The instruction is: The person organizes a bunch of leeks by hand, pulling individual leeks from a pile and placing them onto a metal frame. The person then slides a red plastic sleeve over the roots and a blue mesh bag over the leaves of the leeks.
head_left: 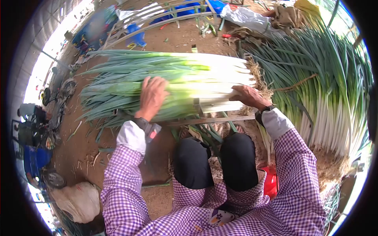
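1. A seated person in a purple checked smock leans over a bundle of Welsh onions (189,72) lying across a low metal rack (212,120) just ahead of the knees, above the dirt floor (82,145).
2. The left hand (151,96) lies palm down on the bundle's pale green middle, fingers spread and flat, gripping nothing.
3. The right hand (248,96) rests over the white stalks at the rack's right end, fingers curved. Whether it grips them cannot be told.
4. The bundle looks stacked, its white ends roughly level. No tie shows around it, so the work appears partway through.
5. A far larger pile of onions (330,90) stands near the person's right, apparently not yet handled.
6. The bundle's long axis runs left to right across the rack: roots to the person's right, green tips fanning left.
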A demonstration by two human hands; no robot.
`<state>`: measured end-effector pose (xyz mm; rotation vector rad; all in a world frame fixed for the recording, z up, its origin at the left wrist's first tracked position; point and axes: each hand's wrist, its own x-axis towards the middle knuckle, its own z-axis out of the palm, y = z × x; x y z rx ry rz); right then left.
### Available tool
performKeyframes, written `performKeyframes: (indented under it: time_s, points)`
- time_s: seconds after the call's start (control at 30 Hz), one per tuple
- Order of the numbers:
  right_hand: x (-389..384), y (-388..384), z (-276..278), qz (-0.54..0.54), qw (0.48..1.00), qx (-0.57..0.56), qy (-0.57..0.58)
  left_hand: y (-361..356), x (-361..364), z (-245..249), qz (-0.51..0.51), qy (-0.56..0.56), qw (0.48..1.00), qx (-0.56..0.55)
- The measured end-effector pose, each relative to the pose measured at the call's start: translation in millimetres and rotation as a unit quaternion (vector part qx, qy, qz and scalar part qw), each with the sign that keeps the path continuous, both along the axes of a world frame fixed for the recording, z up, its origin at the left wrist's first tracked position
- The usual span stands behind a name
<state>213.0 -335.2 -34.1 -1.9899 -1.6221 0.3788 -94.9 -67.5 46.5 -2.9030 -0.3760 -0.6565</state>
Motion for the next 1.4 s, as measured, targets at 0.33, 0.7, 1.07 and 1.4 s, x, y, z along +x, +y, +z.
performKeyframes:
  time_s: [0.33,0.7,1.07,1.4]
  points:
    - [6,-5,-6,-0.06,0.996,0.053,0.033,-3,-9,-30,0.019,-0.032,0.998,0.045]
    - [-13,10,-22,-0.19,0.95,0.24,-0.066,7,4,-24,0.021,-0.06,0.996,0.06]
    - [0,12,-47,-0.173,0.953,0.241,-0.061,-9,4,-38,0.053,-0.002,0.997,0.062]
    - [-14,-16,-52,-0.132,0.967,0.183,-0.119,-32,-7,-42,0.05,0.061,0.995,0.066]
